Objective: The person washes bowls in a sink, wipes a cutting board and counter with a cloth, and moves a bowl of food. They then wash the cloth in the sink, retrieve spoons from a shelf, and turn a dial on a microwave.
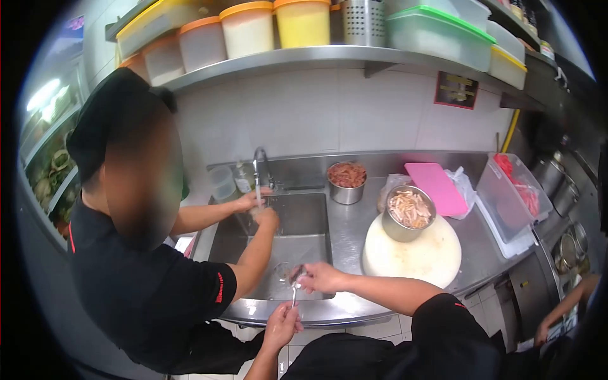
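Observation:
My right hand (322,277) reaches over the front of the steel sink (304,250) and pinches a small pale, wet piece of food (295,278). A thin strip of it hangs down to my left hand (282,324), which grips the lower end just in front of the sink's front rim. What the food is cannot be told. A co-worker in black (145,285) stands at the left, both hands (259,206) held under the running tap (258,166).
A white round board (430,256) to the right of the sink carries a steel pot of shredded meat (408,212). A second steel bowl (347,180), a pink board (437,187) and a clear tub (510,202) stand behind. Lidded containers (247,28) line the shelf above.

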The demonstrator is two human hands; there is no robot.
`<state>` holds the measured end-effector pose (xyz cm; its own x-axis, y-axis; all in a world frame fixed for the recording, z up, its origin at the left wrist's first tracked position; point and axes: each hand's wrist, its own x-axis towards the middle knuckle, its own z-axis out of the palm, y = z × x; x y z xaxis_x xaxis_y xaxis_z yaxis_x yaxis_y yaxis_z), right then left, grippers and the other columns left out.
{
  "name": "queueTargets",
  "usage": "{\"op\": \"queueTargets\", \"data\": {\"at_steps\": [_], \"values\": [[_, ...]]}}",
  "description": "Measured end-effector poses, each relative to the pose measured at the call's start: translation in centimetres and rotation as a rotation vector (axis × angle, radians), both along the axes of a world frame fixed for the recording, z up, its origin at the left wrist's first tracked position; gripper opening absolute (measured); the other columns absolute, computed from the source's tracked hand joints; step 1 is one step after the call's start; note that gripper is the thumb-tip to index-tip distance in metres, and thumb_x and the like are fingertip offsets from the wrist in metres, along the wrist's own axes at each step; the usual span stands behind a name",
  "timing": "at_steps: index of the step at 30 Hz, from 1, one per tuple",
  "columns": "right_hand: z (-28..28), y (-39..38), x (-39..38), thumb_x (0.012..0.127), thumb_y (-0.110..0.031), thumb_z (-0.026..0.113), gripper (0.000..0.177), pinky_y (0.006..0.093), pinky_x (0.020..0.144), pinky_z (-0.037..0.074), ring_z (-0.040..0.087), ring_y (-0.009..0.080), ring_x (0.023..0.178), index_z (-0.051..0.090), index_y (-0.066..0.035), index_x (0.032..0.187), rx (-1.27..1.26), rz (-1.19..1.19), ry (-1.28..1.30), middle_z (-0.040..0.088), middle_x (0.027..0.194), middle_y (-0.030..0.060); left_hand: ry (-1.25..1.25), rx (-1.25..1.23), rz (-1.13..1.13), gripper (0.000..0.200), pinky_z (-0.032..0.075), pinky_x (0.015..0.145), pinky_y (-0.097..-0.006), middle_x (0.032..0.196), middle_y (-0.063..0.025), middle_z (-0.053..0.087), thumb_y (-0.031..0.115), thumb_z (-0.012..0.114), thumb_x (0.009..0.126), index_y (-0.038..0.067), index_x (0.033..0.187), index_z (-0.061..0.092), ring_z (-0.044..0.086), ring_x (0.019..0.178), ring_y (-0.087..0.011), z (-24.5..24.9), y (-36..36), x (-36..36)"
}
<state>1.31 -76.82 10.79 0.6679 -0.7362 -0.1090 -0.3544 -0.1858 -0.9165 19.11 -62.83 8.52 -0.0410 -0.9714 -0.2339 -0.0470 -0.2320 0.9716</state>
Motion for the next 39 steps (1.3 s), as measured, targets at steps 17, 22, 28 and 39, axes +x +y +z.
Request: {"op": "queueTargets", "data": {"at_steps": [17,22,28,39], "values": [[14.1,-5.6,-8.7,0.096,-0.024,0.057,0.028,0.0274,0.070,0.054,0.065,0.0141,0.080,0.065,0.000,0.110,-0.241,-0.242,-0.275,0.068,0.095,0.0078,0.013,-0.359,-0.028,0.017,0.048,0.055,-0.0261,0.073,-0.0051,0.057,0.015,0.046,0.100,-0.001,0.106,0.049,0.056,0.058,-0.0127,9.1,-7.8,-8.0],[21.6,-8.6,-9.2,0.087,-0.027,0.069,0.029,0.0350,0.077,0.053,0.066,0.0259,0.085,0.067,-0.007,0.109,-1.084,0.008,-0.174,0.066,0.100,0.0126,-0.049,-0.439,0.020,0.021,0.049,0.059,-0.0254,0.077,-0.0059,0.058,0.016,0.046,0.100,-0.002,0.111,0.049,0.058,0.062,-0.0118,10.1,-10.3,-8.2],[42.8,-20.1,-12.9,0.086,-0.024,0.063,0.025,0.0430,0.081,0.052,0.064,0.0331,0.096,0.069,-0.005,0.101,-1.582,-0.743,-0.283,0.067,0.099,0.0184,-0.140,-0.312,0.057,0.020,0.047,0.059,-0.0253,0.074,-0.0038,0.057,0.016,0.047,0.099,-0.002,0.105,0.052,0.055,0.061,-0.0099,10.0,-9.3,-7.9],[54.8,-24.0,-13.6,0.070,-0.037,0.079,0.057,0.0380,0.093,0.051,0.062,0.0260,0.112,0.066,-0.008,0.117,-1.110,-1.116,0.358,0.065,0.120,0.0114,-0.004,-0.188,0.153,0.015,0.043,0.054,-0.0241,0.071,-0.0026,0.055,0.015,0.049,0.097,0.002,0.104,0.052,0.053,0.058,-0.0100,5.9,-7.4,-4.6]]}}
